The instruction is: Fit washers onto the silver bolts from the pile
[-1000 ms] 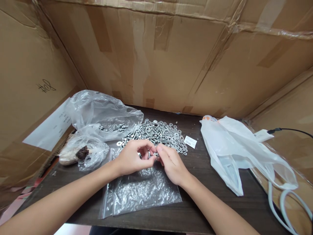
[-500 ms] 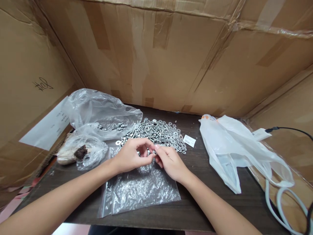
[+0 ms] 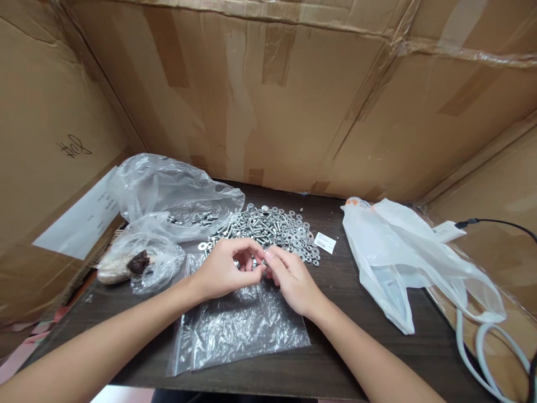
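Observation:
Fingertips meet over the middle of the table. My left hand [image 3: 230, 270] is closed in a pinch, thumb against forefinger. My right hand [image 3: 293, 278] pinches from the other side, its fingertips touching the left ones. A small silver metal fastener [image 3: 264, 262] shows between them, mostly covered by the fingers, so its exact kind is hidden. Just beyond lies a pile of silver bolts [image 3: 264, 224] mixed with flat washers [image 3: 298, 238]. Beneath both hands a clear zip bag [image 3: 251, 330] lies flat, with some metal pieces partly hidden near its top.
Left of the pile, a large clear plastic bag [image 3: 168, 184] holds more bolts. In front of it sits a smaller knotted bag [image 3: 161, 268]. A white label [image 3: 324, 242] lies right of the washers. Further right are a white plastic bag [image 3: 390, 246] and a pale cable [image 3: 482, 347]. Cardboard walls [image 3: 235, 101] surround the table.
Both hands stay in nearly the same place, with the fingertips shifting slightly around the small fastener. The pile and bags look the same.

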Demonstrator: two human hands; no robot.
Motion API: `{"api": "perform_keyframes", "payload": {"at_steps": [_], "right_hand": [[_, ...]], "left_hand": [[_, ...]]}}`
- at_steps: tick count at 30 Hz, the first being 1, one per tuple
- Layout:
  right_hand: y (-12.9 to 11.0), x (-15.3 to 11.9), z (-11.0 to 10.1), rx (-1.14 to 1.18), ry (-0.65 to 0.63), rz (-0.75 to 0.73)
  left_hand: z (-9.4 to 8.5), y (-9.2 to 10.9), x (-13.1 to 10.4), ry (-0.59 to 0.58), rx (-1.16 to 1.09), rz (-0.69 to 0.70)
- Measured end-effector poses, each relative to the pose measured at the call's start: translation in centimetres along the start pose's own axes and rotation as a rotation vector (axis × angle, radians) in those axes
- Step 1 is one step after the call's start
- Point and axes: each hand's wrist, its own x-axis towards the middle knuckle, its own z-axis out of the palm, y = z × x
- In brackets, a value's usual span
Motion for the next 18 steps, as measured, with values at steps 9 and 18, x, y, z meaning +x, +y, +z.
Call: {"api": "perform_keyframes", "payload": {"at_steps": [9,18], "right_hand": [[-0.18,0.07,-0.06,-0.043,0.032,-0.059],[0.31,0.08,0.17,-0.057,-0.023,-0.084]], "left_hand": [[-0.11,0.01,0.08,0.039,-0.002,-0.045],[0.04,-0.23,-0.28,-0.005,0.042,0.073]]}}
